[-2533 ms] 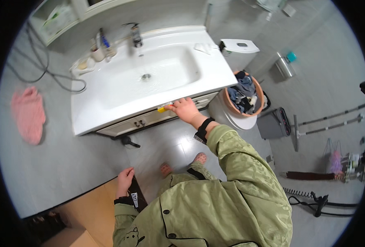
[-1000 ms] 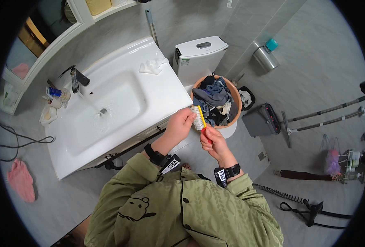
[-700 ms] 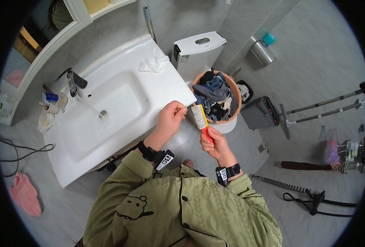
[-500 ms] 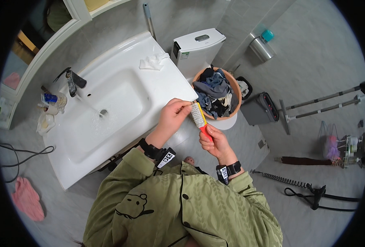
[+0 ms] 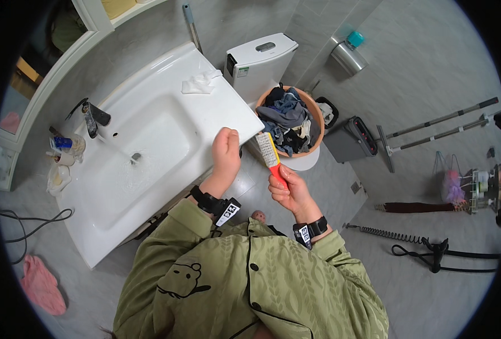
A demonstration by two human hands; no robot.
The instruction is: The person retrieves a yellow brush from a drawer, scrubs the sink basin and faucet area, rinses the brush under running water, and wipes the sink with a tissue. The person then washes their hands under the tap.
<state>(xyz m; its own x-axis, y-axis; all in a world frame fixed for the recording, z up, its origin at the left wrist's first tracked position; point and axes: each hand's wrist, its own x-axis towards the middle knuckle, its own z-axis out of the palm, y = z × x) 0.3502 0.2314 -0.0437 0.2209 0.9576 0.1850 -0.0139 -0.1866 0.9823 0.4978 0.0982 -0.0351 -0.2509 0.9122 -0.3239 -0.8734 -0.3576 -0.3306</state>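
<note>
My right hand [image 5: 289, 191] is wrapped round the red handle of a brush [image 5: 268, 150]. The brush has a yellow edge and a head of pale grey-white bristles, and it tilts up and to the left. To its left, apart from the brush, my left hand [image 5: 226, 155] is closed by the near right corner of the white sink [image 5: 211, 116]. Its fingers are curled together, and whatever they may hold is hidden. Water runs from the dark faucet [image 5: 92, 118] into the basin.
A crumpled white tissue [image 5: 199, 83] lies on the sink's back right rim. Beyond my right hand, an orange basket [image 5: 318, 124] full of dark clothes stands before the white toilet [image 5: 262, 56]. A grey bin-like box [image 5: 349, 141] and a mop [image 5: 425, 141] are further right.
My left hand has drawn back to the left from the tip of the brush's head and closed. My right hand still holds the brush; the view has shifted slightly.
</note>
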